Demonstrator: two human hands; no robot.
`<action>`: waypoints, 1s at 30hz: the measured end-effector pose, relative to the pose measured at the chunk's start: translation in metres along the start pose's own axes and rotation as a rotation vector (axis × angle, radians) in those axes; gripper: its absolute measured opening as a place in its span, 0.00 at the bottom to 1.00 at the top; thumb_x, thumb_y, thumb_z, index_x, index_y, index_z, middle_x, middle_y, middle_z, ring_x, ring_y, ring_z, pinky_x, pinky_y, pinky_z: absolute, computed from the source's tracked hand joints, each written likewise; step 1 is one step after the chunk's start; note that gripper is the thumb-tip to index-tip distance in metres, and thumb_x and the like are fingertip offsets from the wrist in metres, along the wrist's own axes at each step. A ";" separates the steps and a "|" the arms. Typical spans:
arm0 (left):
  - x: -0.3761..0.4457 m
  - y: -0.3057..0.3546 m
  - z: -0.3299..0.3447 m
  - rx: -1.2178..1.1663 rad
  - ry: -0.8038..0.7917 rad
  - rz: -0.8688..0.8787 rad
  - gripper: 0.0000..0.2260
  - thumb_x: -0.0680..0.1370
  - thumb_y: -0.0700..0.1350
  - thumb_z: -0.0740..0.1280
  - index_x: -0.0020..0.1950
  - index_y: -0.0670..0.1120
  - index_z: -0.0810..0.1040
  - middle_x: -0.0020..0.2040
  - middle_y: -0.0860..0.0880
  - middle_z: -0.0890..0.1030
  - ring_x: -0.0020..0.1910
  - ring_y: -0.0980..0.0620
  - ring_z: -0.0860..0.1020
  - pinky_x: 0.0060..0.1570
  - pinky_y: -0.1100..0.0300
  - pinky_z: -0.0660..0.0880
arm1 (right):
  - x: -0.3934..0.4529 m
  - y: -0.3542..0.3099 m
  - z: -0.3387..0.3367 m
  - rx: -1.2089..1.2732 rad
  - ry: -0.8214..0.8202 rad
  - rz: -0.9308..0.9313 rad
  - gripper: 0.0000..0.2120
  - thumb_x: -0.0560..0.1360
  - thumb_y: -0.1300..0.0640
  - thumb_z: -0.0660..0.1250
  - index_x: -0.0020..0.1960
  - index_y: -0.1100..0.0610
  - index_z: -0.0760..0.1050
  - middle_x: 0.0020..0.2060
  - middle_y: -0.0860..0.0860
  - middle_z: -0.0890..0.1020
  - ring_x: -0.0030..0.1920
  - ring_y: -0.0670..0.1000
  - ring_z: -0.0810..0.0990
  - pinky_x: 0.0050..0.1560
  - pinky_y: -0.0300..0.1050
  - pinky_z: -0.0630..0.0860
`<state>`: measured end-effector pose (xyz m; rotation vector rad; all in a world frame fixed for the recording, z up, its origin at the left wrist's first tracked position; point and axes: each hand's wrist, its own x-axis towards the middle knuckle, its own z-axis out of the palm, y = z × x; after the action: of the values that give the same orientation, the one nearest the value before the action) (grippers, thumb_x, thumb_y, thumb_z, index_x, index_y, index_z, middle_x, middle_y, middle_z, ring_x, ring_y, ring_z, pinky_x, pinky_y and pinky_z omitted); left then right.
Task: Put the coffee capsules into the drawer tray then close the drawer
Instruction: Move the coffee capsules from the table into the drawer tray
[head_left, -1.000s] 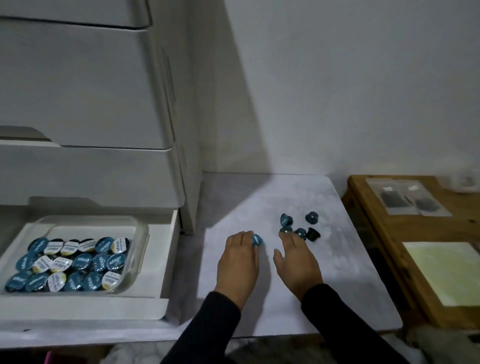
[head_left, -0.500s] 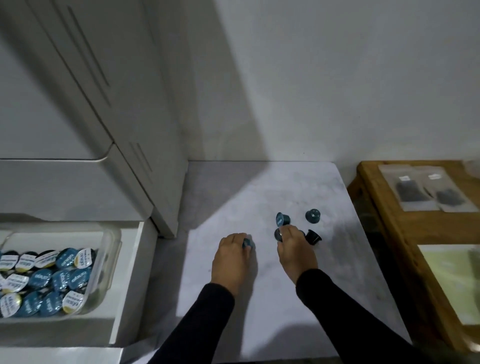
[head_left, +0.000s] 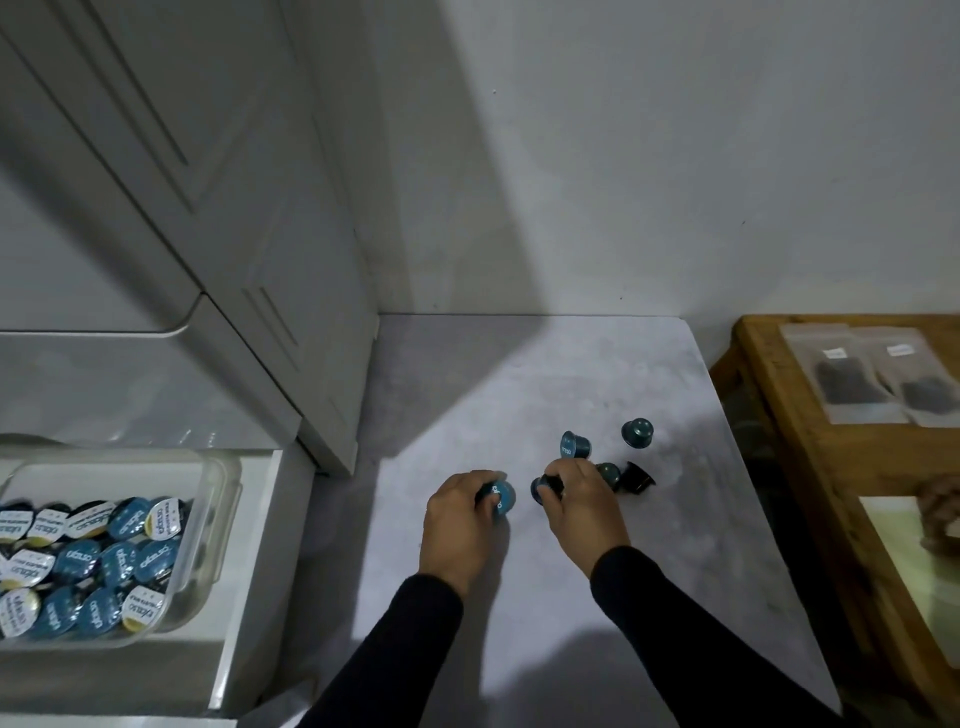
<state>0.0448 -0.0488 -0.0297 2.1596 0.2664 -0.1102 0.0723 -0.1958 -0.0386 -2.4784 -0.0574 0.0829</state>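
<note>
A blue coffee capsule (head_left: 502, 500) sits in the grip of the left hand (head_left: 460, 525), fingers curled round it low over the pale marbled surface (head_left: 519, 623), its printed foil lid facing right. Just beside it, the right hand (head_left: 584, 512) pinches a second capsule (head_left: 543, 488) in its fingertips, so both grips are narrow and full. Behind the right hand four loose capsules lie near together on the surface: one on its side (head_left: 574, 445), one teal one standing on its lid (head_left: 638, 432), a teal one (head_left: 608, 473) touching the knuckles, and a black one (head_left: 638, 477) tipped over just beside that. Well apart to the left, the white drawer (head_left: 249, 571) stands pulled out, and the clear plastic tray (head_left: 218, 499) inside it is packed with blue and white-lidded capsules (head_left: 88, 561). Grey cabinet fronts (head_left: 156, 208) rise above the drawer. To the right stands a wooden table (head_left: 779, 415) with two small packets (head_left: 872, 379) on it.
</note>
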 end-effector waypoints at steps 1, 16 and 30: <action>0.000 0.000 0.001 -0.017 0.007 -0.008 0.15 0.74 0.35 0.63 0.56 0.48 0.81 0.55 0.52 0.80 0.54 0.56 0.77 0.56 0.69 0.68 | -0.001 -0.001 0.000 0.038 -0.010 0.036 0.03 0.74 0.62 0.64 0.42 0.61 0.73 0.41 0.53 0.74 0.41 0.52 0.71 0.39 0.38 0.64; -0.003 0.001 0.007 -0.236 0.102 -0.161 0.11 0.76 0.35 0.65 0.51 0.47 0.83 0.50 0.52 0.82 0.49 0.59 0.77 0.44 0.85 0.66 | -0.017 -0.005 -0.007 0.230 -0.101 0.228 0.09 0.69 0.60 0.73 0.49 0.56 0.81 0.48 0.53 0.77 0.41 0.51 0.80 0.40 0.25 0.71; -0.036 0.030 -0.017 -0.682 0.240 -0.231 0.12 0.75 0.37 0.66 0.45 0.53 0.83 0.45 0.55 0.84 0.45 0.57 0.81 0.46 0.68 0.76 | -0.036 -0.034 -0.027 0.891 0.069 0.379 0.09 0.73 0.69 0.65 0.53 0.66 0.77 0.41 0.57 0.82 0.38 0.51 0.80 0.37 0.35 0.79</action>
<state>0.0168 -0.0568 0.0100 1.4566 0.5976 0.1000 0.0373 -0.1876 0.0055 -1.5723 0.3965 0.1457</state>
